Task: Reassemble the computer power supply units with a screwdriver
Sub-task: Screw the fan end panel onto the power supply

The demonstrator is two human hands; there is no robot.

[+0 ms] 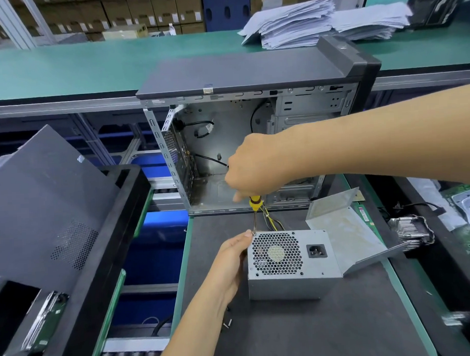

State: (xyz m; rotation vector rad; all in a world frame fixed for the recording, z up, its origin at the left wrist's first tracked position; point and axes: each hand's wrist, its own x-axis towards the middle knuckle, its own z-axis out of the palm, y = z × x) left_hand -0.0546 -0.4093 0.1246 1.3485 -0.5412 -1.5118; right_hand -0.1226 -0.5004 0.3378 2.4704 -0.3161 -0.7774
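The power supply unit (293, 264) sits on the dark mat, in front of the open computer case (253, 139). The left hand (229, 261) grips its left edge, fingertips at the top-left corner. Above that corner, the right hand (255, 169) curls around the screwdriver (255, 213), tip down on it.

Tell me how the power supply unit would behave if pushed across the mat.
The power supply unit is a boxy metal case lying flat, so it would probably slide, not tip or roll. It likely feels stiff and heavy; the left hand steadies it.

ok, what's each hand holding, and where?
Right hand grips the yellow-handled screwdriver by its handle. Left hand holds the grey metal power supply box at its top-left corner.
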